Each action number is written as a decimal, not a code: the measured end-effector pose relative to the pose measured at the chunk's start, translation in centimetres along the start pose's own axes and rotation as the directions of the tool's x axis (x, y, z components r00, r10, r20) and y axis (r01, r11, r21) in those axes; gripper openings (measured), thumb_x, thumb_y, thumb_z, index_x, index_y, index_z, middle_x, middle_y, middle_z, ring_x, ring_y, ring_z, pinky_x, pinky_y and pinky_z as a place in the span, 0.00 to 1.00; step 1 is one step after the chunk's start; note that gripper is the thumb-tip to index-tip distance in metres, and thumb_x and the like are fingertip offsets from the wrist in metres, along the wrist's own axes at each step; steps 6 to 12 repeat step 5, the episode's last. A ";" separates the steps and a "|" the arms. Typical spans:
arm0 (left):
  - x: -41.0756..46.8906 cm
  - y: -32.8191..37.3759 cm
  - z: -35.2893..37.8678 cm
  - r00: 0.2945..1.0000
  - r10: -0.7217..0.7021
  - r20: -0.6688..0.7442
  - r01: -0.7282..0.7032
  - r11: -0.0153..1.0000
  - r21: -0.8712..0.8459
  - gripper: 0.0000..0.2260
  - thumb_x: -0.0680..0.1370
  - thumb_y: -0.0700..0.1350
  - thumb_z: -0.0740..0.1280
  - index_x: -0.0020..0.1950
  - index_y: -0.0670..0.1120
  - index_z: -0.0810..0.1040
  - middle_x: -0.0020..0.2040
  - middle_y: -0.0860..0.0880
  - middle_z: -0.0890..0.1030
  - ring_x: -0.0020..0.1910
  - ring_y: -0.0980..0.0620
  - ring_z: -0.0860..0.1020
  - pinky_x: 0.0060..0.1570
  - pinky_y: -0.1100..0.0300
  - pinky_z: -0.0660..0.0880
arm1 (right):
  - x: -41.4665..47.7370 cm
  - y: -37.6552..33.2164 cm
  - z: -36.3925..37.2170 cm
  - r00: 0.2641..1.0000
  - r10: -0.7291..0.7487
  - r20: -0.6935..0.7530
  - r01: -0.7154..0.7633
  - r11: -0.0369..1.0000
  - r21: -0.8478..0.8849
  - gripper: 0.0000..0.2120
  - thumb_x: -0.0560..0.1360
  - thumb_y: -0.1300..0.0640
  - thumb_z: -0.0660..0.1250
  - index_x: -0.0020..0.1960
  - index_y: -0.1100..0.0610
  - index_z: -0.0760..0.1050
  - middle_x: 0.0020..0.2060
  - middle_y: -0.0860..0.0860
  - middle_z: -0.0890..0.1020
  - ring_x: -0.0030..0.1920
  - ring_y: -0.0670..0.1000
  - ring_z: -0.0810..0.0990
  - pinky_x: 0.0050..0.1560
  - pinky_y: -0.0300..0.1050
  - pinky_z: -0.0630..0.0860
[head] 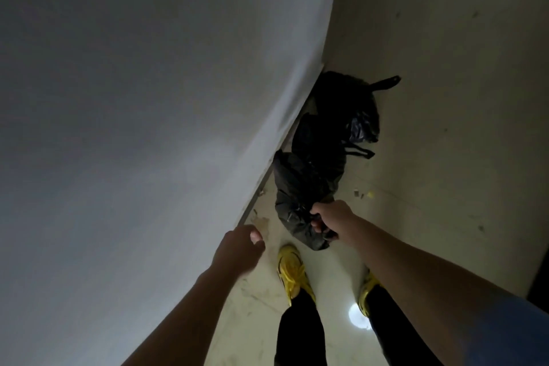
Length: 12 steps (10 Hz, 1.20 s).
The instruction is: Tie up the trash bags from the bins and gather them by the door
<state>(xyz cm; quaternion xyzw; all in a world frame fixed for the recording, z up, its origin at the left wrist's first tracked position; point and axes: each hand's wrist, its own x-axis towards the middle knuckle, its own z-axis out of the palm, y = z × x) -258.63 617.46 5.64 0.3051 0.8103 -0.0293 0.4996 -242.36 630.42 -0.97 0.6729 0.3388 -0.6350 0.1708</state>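
Overhead, a dim view looks down at a pale wall (133, 98) filling the left half and a cream tiled floor (445, 98) on the right, meeting along a slanted line. Against the foot of the wall lie three black trash bags in a row that runs away from the person, each touching the next. The far bag (347, 95) sits highest in the view, with a loose tie end pointing up and to the right. The middle bag (320, 142) lies below it, its tie ends pointing right across the floor. The near bag (297, 196) is longest along the wall line, its gathered neck pointing toward the person. The right hand (332, 215) reaches down from the lower right with fingers closed tight around that neck, gripping it. The left hand (240, 249) hovers beside the wall, just left of the near bag and apart from it, fingers loosely curled and holding nothing. Below the hands, two yellow shoes (292, 270) stand on the floor under dark trouser legs. A small bright spot of light (358, 316) shines on the floor by the right shoe. Tiny scraps (361, 194) dot the floor right of the near bag.
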 end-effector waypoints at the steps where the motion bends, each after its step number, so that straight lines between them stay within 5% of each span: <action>1: 4.5 -1.8 3.2 0.999 -0.037 -0.004 0.036 0.998 -0.041 0.08 0.78 0.48 0.65 0.55 0.49 0.80 0.57 0.49 0.82 0.55 0.51 0.80 0.60 0.55 0.75 | 6.4 0.6 1.5 0.999 0.034 0.032 -0.035 0.999 0.033 0.09 0.76 0.56 0.65 0.42 0.60 0.74 0.31 0.55 0.78 0.29 0.53 0.72 0.33 0.42 0.71; 2: 8.3 -4.0 6.9 0.997 -0.071 -0.008 0.070 0.994 -0.080 0.08 0.78 0.47 0.65 0.54 0.48 0.80 0.56 0.49 0.82 0.54 0.51 0.80 0.56 0.59 0.73 | 12.4 1.5 3.1 0.998 0.038 0.048 -0.040 0.999 0.022 0.09 0.79 0.55 0.64 0.53 0.61 0.74 0.35 0.54 0.79 0.34 0.53 0.76 0.31 0.41 0.72; 3: 10.3 -5.5 9.4 0.996 -0.090 -0.022 0.087 0.992 -0.088 0.07 0.78 0.47 0.66 0.53 0.48 0.81 0.55 0.49 0.83 0.53 0.50 0.80 0.54 0.60 0.73 | 16.3 2.4 4.1 0.997 0.029 0.074 -0.031 0.999 0.024 0.07 0.80 0.56 0.63 0.52 0.59 0.74 0.37 0.53 0.80 0.44 0.55 0.79 0.31 0.41 0.70; 4: 10.2 -6.0 10.4 0.994 -0.111 -0.017 0.109 0.990 -0.094 0.07 0.78 0.46 0.65 0.53 0.47 0.80 0.56 0.48 0.82 0.54 0.50 0.80 0.57 0.58 0.73 | 17.0 2.8 4.1 0.997 -0.005 0.076 0.008 0.999 -0.039 0.11 0.79 0.55 0.64 0.40 0.58 0.72 0.35 0.53 0.77 0.40 0.54 0.78 0.32 0.42 0.70; 5: 8.6 -5.2 9.8 0.992 -0.114 -0.046 0.110 0.990 -0.083 0.08 0.78 0.46 0.65 0.54 0.47 0.80 0.58 0.48 0.82 0.57 0.49 0.79 0.60 0.55 0.73 | 14.7 3.0 2.6 0.986 -0.169 -0.007 0.163 0.958 -0.237 0.11 0.77 0.52 0.67 0.39 0.58 0.73 0.34 0.54 0.76 0.38 0.56 0.78 0.34 0.43 0.71; 12: 8.6 -5.2 9.8 0.992 -0.114 -0.046 0.110 0.990 -0.083 0.08 0.78 0.46 0.65 0.54 0.47 0.80 0.58 0.48 0.82 0.57 0.49 0.79 0.60 0.55 0.73 | 14.7 3.0 2.6 0.986 -0.169 -0.007 0.163 0.958 -0.237 0.11 0.77 0.52 0.67 0.39 0.58 0.73 0.34 0.54 0.76 0.38 0.56 0.78 0.34 0.43 0.71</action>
